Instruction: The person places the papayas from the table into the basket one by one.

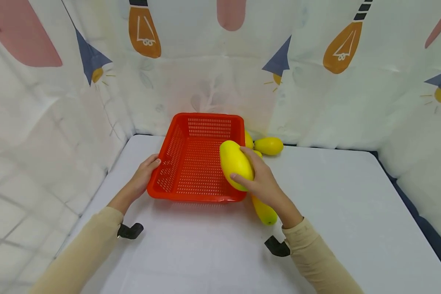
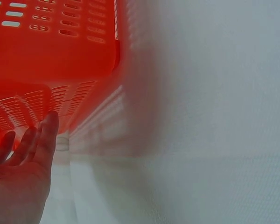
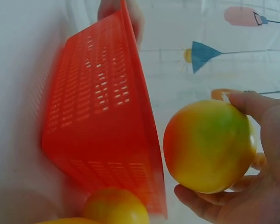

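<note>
My left hand (image 1: 145, 172) holds the red plastic basket (image 1: 198, 196) by its left rim, thumb over the edge. In the left wrist view its fingers (image 2: 47, 140) lie against the outside of the perforated wall. My right hand (image 1: 258, 175) grips a smooth yellow papaya (image 1: 235, 163), thumb on the near side and fingers round the far side. It is held above the basket's right rim. In the right wrist view this papaya (image 3: 210, 144) shows green and reddish tints and is beside the rim. Inside the basket, the visible bottom is bare.
More yellow papayas lie right of the basket: one behind (image 1: 269, 145), one in front (image 1: 264, 211), others partly hidden by the basket and right hand. The white table (image 1: 345, 212) meets a printed curtain (image 1: 220, 73) at the back and sides.
</note>
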`<state>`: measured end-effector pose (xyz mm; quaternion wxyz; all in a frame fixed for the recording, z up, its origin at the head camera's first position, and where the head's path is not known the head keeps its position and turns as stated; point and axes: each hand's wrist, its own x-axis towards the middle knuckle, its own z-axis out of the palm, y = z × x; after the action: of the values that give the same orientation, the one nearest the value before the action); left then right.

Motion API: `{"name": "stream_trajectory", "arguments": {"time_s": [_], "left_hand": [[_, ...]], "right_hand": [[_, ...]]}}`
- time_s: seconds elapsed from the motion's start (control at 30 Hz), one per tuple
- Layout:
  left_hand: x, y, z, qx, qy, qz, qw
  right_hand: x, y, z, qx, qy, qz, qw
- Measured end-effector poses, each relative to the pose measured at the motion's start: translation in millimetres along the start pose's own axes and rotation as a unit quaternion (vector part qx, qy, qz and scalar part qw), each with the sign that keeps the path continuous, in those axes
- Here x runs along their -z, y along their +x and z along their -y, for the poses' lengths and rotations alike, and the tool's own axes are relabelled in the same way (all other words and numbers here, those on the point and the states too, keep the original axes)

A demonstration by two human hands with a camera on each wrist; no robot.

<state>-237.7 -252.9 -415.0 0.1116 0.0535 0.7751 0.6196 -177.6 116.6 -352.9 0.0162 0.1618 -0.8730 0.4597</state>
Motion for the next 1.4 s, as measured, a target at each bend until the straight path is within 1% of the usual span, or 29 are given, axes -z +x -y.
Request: {"name": "stream_trajectory", "arguments": {"time_s": [0.27,0.5,0.63,0.8,1.0,1.4], "left_hand": [[0.7,-2.7,0.2,0.007,0.01,-0.006,0.9999],[-1.1,-1.4,-1.2,0.001,0.017,-0.003,0.9999],[-0.9,-2.2,-3.1,0.007,0.027,-0.009,0.9996],[-1.4,-3.0,-4.5,0.012,0.036,-0.012,0.9992],[-2.2,-2.8,-2.8,0.014,0.039,-0.011,0.9991],[-0.1,-1.4,-1.5,0.007,0.047,-0.007,0.9989]], "right_hand": [[-10.0,1.2,8.6,0.003,0.0,0.026,1.0],[-14.0,0.3,9.1,0.001,-0.011,0.034,0.999],[-16.1,1.3,7.9,0.005,-0.015,0.044,0.999],[-18.2,2.7,7.0,0.023,-0.017,0.057,0.998],[-20.5,4.5,5.5,0.042,-0.032,0.066,0.996],[-25.9,9.5,1.8,0.069,-0.039,0.081,0.994]]}}
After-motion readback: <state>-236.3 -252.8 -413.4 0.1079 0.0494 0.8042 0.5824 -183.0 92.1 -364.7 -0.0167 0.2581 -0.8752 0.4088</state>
